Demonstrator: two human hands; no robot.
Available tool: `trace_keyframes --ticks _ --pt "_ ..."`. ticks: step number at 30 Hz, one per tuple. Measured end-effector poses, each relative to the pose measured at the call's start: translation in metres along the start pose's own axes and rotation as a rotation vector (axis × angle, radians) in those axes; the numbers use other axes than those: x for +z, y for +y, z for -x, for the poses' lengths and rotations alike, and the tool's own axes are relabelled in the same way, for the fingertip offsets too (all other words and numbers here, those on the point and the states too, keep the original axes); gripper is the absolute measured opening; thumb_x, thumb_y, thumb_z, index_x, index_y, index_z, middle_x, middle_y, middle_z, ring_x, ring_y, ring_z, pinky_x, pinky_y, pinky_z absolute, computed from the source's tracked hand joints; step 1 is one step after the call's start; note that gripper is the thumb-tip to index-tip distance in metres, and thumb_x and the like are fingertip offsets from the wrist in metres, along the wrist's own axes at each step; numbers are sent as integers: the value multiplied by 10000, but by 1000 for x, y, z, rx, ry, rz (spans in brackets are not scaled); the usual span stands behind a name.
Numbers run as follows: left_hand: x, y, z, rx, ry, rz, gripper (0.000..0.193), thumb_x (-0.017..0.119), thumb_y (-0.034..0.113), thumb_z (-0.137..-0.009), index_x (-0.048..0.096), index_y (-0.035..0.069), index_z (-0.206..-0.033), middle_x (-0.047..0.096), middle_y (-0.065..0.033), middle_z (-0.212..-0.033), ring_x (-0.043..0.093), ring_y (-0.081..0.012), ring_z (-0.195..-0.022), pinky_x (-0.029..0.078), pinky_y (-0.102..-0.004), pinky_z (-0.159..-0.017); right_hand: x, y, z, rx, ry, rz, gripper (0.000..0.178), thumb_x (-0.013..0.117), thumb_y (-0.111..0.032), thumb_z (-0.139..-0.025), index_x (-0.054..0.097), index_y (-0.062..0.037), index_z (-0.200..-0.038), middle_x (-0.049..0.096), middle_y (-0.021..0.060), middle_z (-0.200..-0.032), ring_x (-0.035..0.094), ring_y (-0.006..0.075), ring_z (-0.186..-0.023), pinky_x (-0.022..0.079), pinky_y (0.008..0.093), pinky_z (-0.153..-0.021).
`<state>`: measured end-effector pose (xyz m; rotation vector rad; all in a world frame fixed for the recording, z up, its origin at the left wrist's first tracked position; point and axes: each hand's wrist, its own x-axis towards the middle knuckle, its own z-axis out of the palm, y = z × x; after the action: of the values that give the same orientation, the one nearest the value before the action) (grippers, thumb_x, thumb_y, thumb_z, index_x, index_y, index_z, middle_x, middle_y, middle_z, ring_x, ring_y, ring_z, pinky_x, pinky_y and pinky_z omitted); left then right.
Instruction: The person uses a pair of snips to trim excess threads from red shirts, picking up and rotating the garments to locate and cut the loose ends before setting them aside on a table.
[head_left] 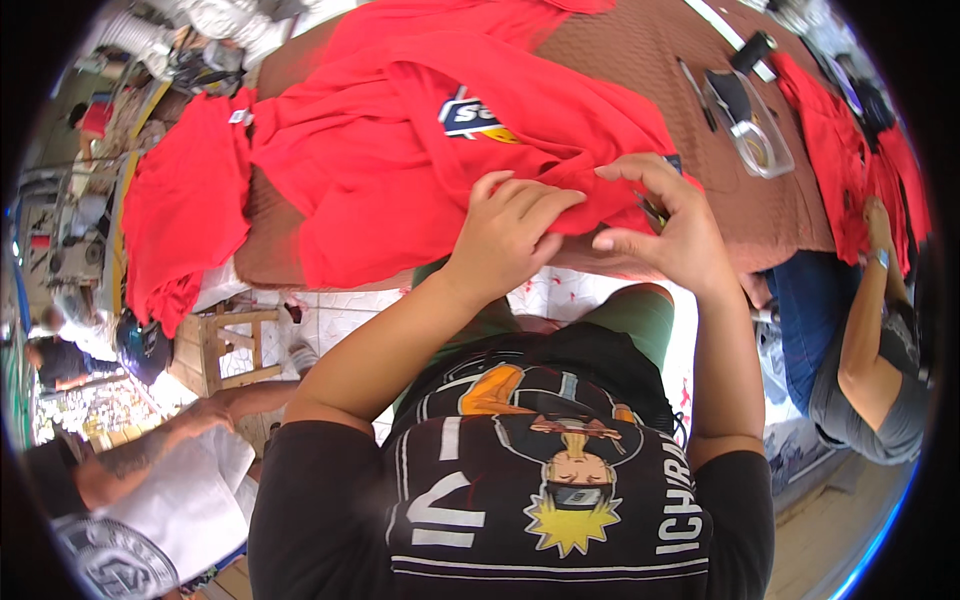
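Your left hand has its fingers loosely bent, thumb close to the index finger; whether they pinch any cloth or thread, I can't tell. Your right hand has thumb and index finger spread well apart, while a small tool, probably snips, seems tucked against the palm by the other fingers. Under and just beyond your 2 hands, the red garment lies rumpled along the near edge of the tabletop, its printed patch facing up. Expect it to be light, soft and floppy, hardly slippery, though it could sag over the edge; take hold near the hem or a seam, 1 hand each side, keeping the tool's points off the cloth. To your right lie a black pen and a clear tray; farther out, a co-worker's hand touches more red cloth.
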<state>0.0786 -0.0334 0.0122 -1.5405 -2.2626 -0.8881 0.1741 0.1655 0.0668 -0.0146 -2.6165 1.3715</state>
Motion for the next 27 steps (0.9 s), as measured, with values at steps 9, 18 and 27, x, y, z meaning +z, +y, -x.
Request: trace_keyframes --ticks 9,18,27 --pt "-55 -9 -39 -466 282 817 166 544 -4 -900 628 -4 -1044 677 -53 -959 632 -113 -883 488 -244 -819 12 20 -26 80 5 -468 84 650 -104 -916 624 -34 -954 632 -50 -921 529 25 -827 428 203 -745" --pt "-41 -12 -22 -809 59 1371 181 550 123 -959 629 -11 -1051 655 -20 -963 596 -56 -874 477 -211 -793 -3 20 -37 44 130 -510 162 650 -181 -931 612 -47 -848 592 -63 -791 503 22 -756 425 207 -706" --pt "-40 -4 -22 -826 -51 1323 348 564 263 -981 651 -35 -1138 671 -58 -1035 608 -82 -920 484 -231 -830 10 -4 -29 -285 444 98 230 709 -1 -784 723 -102 -989 590 64 -946 648 172 -764 505 263 -754"
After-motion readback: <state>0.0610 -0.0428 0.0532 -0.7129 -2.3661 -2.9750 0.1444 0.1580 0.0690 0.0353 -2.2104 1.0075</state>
